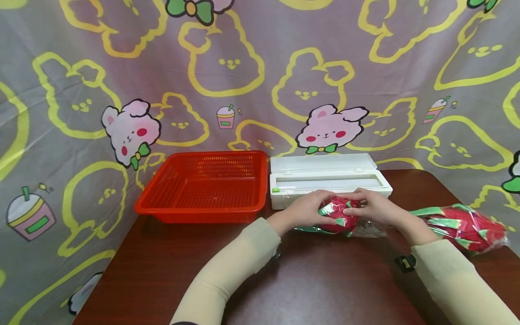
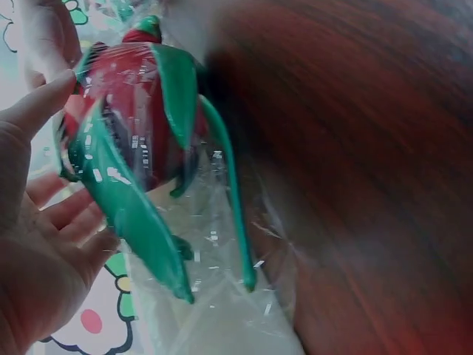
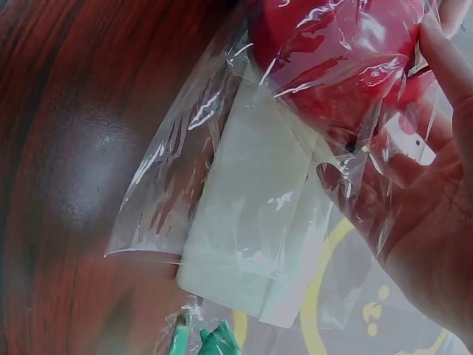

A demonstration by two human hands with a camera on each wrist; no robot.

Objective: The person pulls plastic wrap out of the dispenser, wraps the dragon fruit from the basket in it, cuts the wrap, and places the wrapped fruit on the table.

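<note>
A red dragon fruit [image 1: 337, 208] with green leaf tips lies in clear plastic film in front of a white cling film dispenser [image 1: 325, 161]. My left hand [image 1: 309, 208] holds its left end, thumb and fingers curved round it, and the left wrist view shows long green leaves [image 2: 137, 214] under the film. From the other side my right hand [image 1: 375, 207] grips the fruit, thumb towards me and fingers over the top. Loose film [image 3: 159, 203] spreads out from the red end in the right wrist view.
A red perforated plastic basket [image 1: 203, 210] stands at the back left, beside the dispenser. Another film-wrapped dragon fruit [image 1: 467, 228] lies at the right, close by my right forearm. A cartoon-printed cloth [image 1: 252, 54] hangs behind the brown wooden table [image 1: 325, 280].
</note>
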